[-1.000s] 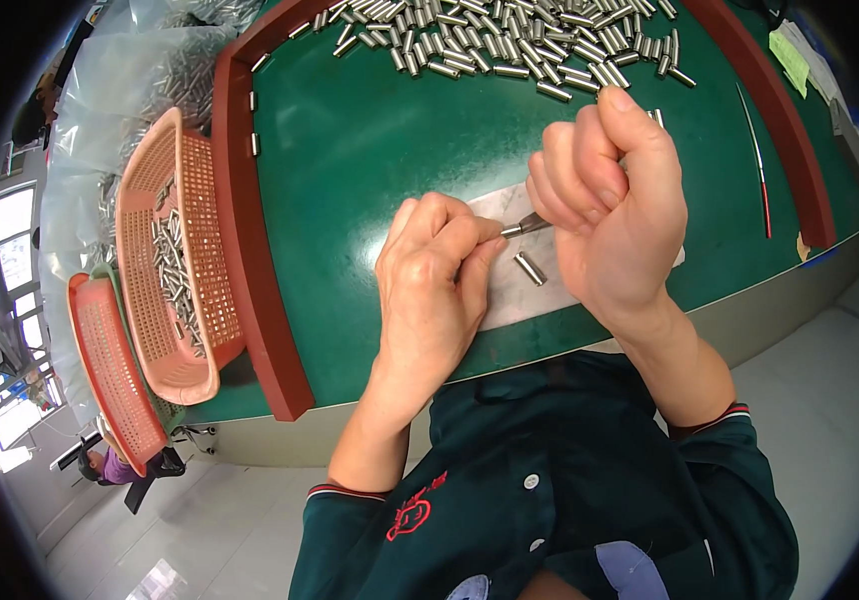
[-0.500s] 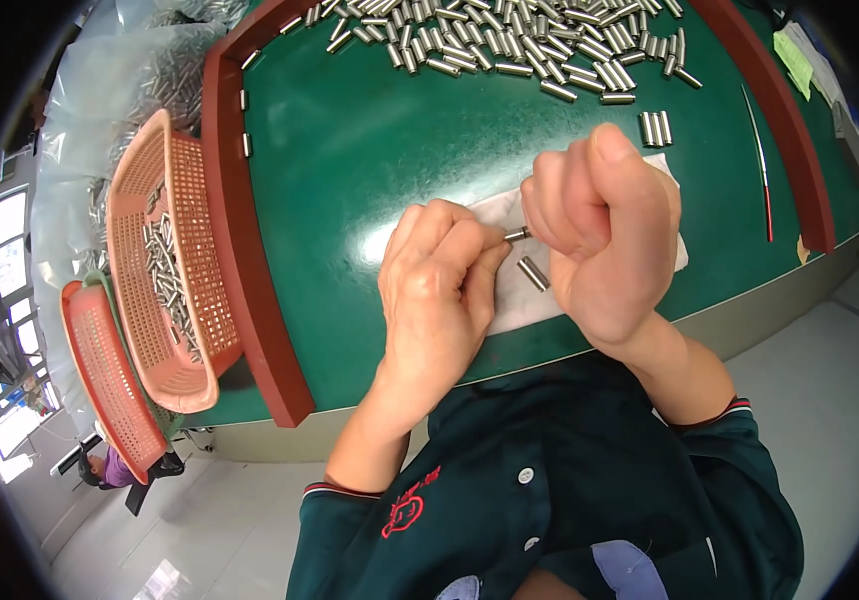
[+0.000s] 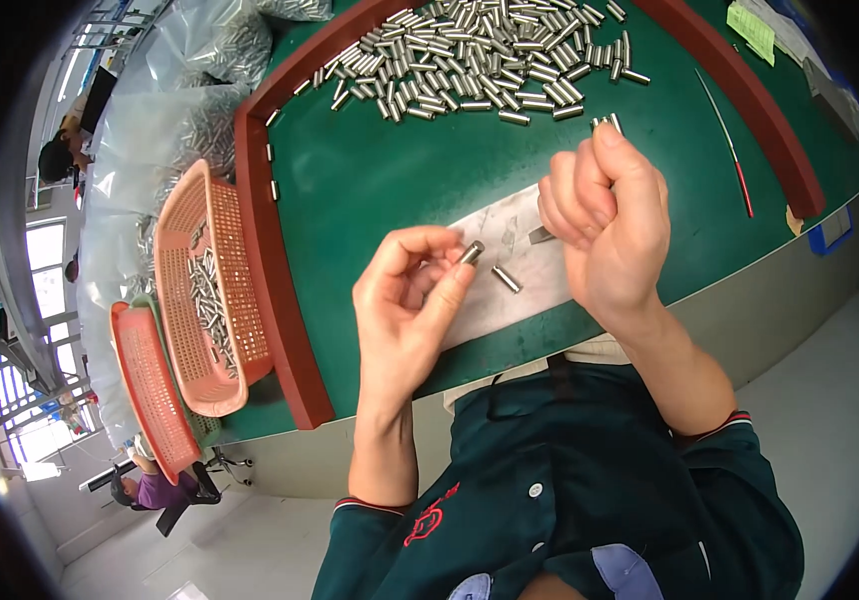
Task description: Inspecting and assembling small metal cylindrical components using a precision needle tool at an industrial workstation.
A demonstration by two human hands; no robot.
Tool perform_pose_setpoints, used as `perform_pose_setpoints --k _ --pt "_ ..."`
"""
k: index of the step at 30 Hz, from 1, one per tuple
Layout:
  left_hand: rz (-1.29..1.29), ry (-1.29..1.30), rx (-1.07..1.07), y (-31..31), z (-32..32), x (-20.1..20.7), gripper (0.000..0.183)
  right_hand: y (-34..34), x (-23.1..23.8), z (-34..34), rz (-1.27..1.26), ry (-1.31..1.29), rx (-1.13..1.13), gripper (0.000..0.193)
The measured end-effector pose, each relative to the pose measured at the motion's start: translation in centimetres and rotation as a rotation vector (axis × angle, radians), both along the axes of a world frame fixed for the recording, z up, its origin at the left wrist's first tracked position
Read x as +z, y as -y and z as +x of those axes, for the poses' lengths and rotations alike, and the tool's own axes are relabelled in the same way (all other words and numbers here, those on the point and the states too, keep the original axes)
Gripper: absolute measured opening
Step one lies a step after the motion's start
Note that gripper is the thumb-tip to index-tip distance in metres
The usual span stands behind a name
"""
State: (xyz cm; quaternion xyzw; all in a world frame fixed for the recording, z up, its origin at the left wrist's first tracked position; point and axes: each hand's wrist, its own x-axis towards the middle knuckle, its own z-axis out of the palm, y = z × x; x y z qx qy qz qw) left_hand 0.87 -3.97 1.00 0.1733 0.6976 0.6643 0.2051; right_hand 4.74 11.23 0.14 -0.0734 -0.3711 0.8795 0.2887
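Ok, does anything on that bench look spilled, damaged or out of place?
Only minor things: a few metal cylinders sit along the left red rail, apart from the main pile, so they look like strays, though perhaps placed there. The white pad has dark smudges. Nothing looks clearly damaged.

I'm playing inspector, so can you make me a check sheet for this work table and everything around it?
Surface: green tabletop with dark red rails; smudged white pad near the person.
Job's things: one metal cylinder held; a loose cylinder lying on the pad; a big heap of cylinders farther back.
Clutter: pink basket holding small metal pieces, left; red-handled rod, right.
Hands: left hand pinches the metal cylinder; right hand is closed on a flat-tipped tool, mostly hidden.
Cables: nothing seen.
Surroundings: clear plastic bags, windows and a person in purple, left.
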Motion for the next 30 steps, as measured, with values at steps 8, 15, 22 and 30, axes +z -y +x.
perform_pose_setpoints --k 8,15,22,30 --pt "-0.615 -0.924 -0.362 -0.6 0.8 0.3 0.021 -0.1 -0.4 0.1 0.016 -0.017 0.011 0.043" --pt "-0.583 -1.08 -0.288 -0.2 -0.2 2.2 0.024 -0.3 -0.4 0.1 0.032 0.003 0.014 0.043" --pt "-0.973 -1.265 0.597 9.3 -3.7 7.8 0.024 0.1 0.1 0.0 -0.039 -0.006 0.025 0.043" --pt "-0.879 -1.147 0.422 5.8 -7.0 4.0 0.018 -0.5 -0.3 0.4 -0.013 0.014 0.044 0.044"
